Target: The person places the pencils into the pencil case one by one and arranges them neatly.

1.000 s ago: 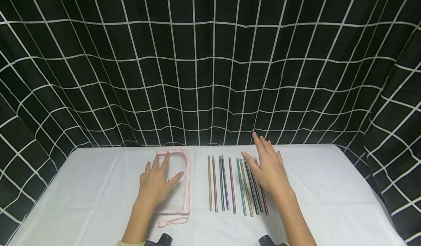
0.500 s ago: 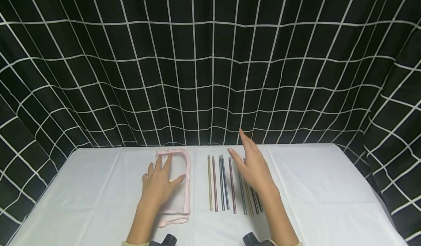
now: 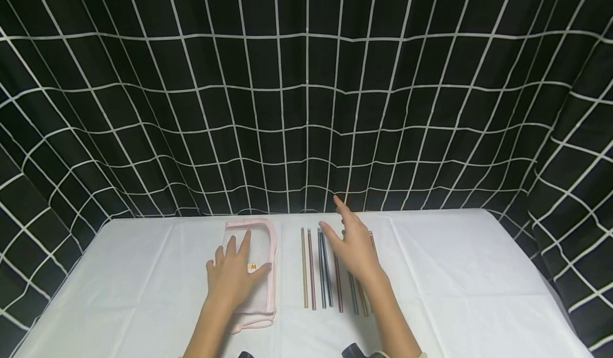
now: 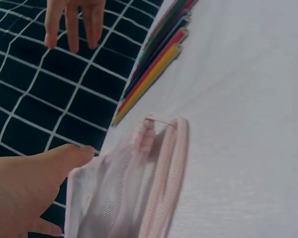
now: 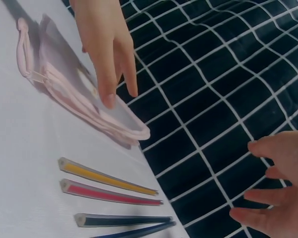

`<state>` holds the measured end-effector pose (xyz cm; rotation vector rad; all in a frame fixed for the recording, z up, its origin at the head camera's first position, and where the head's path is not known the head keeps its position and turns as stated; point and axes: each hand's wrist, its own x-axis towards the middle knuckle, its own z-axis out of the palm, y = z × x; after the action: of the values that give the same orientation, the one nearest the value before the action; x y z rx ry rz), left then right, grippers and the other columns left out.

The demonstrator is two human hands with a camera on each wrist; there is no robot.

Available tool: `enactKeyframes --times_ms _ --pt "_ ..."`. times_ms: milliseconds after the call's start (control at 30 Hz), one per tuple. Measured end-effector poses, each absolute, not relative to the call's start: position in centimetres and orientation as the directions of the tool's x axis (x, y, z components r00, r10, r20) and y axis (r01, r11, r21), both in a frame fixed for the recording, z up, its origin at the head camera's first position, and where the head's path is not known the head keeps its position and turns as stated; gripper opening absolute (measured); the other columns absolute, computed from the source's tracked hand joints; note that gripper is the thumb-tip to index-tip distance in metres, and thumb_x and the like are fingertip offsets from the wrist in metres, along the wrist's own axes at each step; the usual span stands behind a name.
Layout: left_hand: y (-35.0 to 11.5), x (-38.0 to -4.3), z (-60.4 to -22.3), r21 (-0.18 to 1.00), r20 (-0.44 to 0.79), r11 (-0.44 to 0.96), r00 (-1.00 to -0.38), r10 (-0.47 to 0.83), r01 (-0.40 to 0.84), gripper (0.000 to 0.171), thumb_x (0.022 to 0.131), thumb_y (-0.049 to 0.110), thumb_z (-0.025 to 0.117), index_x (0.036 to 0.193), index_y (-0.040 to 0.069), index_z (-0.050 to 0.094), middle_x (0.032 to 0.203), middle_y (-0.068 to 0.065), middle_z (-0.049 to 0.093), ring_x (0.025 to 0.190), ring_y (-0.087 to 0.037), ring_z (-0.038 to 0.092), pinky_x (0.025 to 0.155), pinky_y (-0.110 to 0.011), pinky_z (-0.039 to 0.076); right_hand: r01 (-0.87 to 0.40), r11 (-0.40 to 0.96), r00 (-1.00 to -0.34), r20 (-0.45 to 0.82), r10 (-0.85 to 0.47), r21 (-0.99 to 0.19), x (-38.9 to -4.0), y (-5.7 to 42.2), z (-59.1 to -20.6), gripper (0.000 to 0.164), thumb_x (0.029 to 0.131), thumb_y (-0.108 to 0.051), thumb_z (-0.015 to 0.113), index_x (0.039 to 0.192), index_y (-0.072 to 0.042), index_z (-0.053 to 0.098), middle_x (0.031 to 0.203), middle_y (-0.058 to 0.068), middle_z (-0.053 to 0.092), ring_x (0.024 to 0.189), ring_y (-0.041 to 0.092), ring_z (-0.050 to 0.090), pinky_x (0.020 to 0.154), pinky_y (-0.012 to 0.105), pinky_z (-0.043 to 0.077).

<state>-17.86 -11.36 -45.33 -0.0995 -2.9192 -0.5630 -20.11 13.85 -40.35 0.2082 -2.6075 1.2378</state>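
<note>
Under the spread left hand (image 3: 232,278) lies a translucent, pink-trimmed pouch (image 3: 258,246) with looped strap (image 3: 256,324); multicoloured pencils (image 3: 322,270) lie beneath and left of the splayed right hand (image 3: 355,249).

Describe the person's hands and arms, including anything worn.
The left hand and right hand are bare: no gloves or rings visible. Pale beige sleeve edges the right forearm, beside a dark, rounded device; a similar dark tip shows near the left forearm.

You face a white-clothed table (image 3: 460,278); behind it and along both its sides hangs black, white-gridded fabric (image 3: 293,108).
</note>
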Motion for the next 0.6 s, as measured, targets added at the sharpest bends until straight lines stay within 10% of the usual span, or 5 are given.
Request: enactKeyframes --times_ms 600 --pt "-10.5 -16.0 -46.3 0.350 0.119 0.929 -0.990 0.082 0.119 0.085 0.091 0.056 0.074 0.158 0.012 0.048 0.156 -0.033 0.046 0.138 -0.062 0.046 0.101 -0.082 0.036 -0.221 0.501 -0.973 0.221 -0.062 -0.837 -20.7 12.3 -43.5 0.055 0.098 -0.010 0.071 0.149 0.001 0.055 0.128 0.030 0.069 0.103 0.041 0.075 0.083 0.047 0.062"
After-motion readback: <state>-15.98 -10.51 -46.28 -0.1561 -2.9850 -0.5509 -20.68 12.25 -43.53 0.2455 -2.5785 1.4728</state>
